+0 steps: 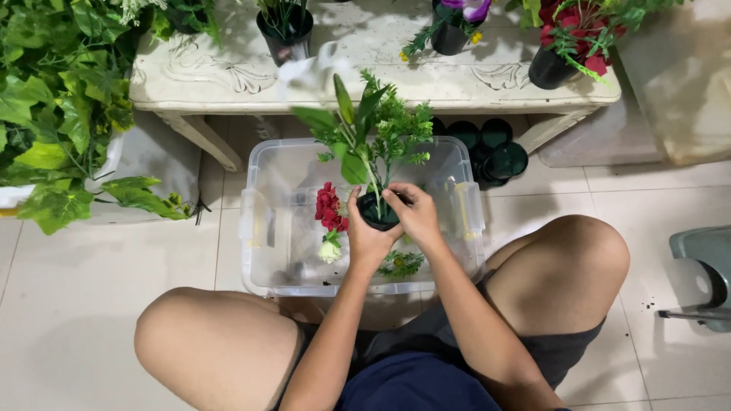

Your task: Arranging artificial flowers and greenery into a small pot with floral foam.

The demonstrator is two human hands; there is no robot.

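Between both hands [388, 221], round black pot [378, 212]

1. You are seated on a pale tiled floor [91, 304], in what looks like a home flower-craft corner.
2. Before you, a carved white bench [228, 76] carries potted artificial plants [285, 30].
3. Spare black pots [495, 148] sit stacked beneath it.

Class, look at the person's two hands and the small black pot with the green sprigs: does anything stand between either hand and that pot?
Nothing visible does. The left hand and the right hand both already clasp the small black pot directly, holding it above the clear plastic bin, with the green sprigs rising free above the fingers.
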